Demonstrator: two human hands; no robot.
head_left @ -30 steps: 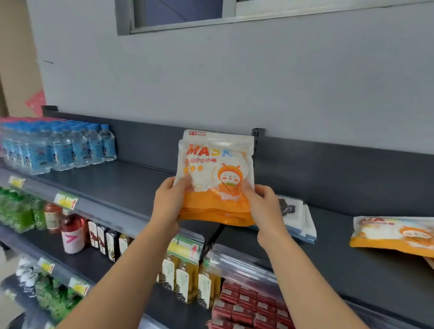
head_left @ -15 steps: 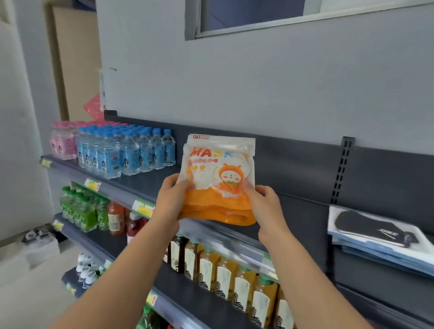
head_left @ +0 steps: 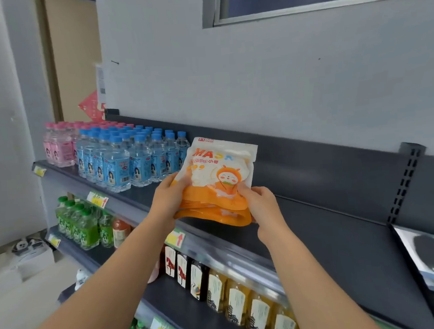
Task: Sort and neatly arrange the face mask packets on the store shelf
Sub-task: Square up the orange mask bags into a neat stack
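Two hands: left hand (head_left: 168, 200), right hand (head_left: 260, 205). Between fingers (head_left: 245, 188): stack of mask packets (head_left: 219, 174), at least three orange edges, exact count unclear. Left of fingers: blue-capped water bottles (head_left: 124, 159), over twenty; pink bottles (head_left: 60, 148), several. Below and left of fingers: five price tags (head_left: 97, 198). Below fingers: two horse-label bottles (head_left: 176, 266)

The left forearm (head_left: 104, 290) and right forearm (head_left: 304, 273) are bare and stretch up and forward, drawing closer toward the wrists. The left hand (head_left: 171, 199) grips the left edge of a small stack of packets (head_left: 219, 179), thumb on the front and fingers hidden behind. The right hand (head_left: 263, 207) sits slightly lower and pinches the stack's lower right edge, thumb on the front and knuckles bent. Together they hold the stack upright.
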